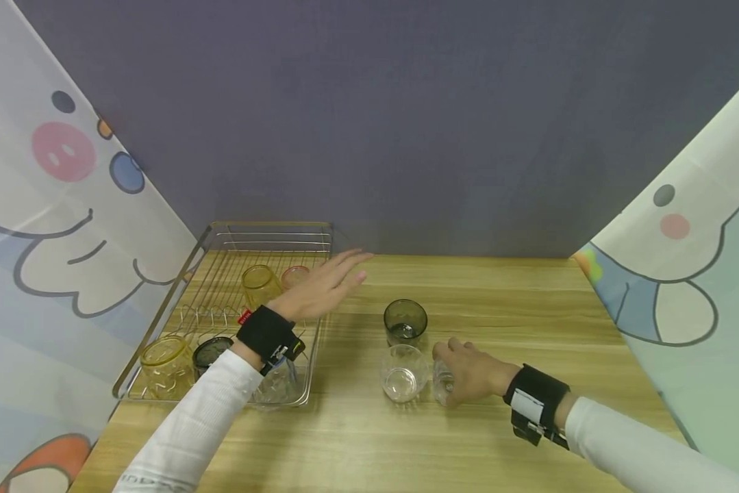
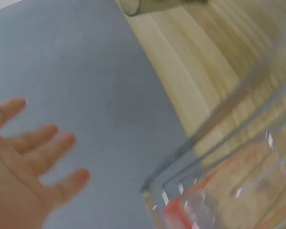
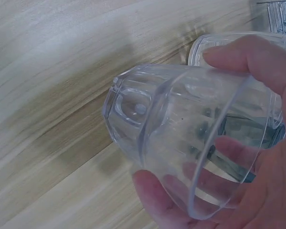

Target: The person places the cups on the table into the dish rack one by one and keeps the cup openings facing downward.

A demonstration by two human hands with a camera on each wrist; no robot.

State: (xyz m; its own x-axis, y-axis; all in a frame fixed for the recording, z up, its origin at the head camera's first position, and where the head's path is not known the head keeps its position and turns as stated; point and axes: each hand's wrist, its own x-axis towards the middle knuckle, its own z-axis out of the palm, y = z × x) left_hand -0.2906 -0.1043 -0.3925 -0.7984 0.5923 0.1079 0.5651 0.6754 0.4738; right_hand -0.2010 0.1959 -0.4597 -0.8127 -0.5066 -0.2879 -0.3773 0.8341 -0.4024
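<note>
— While the right hand sits on the wooden table, what is it holding?
— Its fingers curl round a clear plastic cup. That cup is tipped on its side.
— What is next to that hand?
— Another clear cup stands just to its left. A smoky grey cup stands a bit farther back.
— And the left hand?
— It is flat with fingers spread. It holds nothing and hangs over the right edge of the wire dish rack.
— What is under it?
— Yellow cups sit in the rack.
— What is around the table?
— A grey wall behind, cartoon curtains at both sides.
</note>
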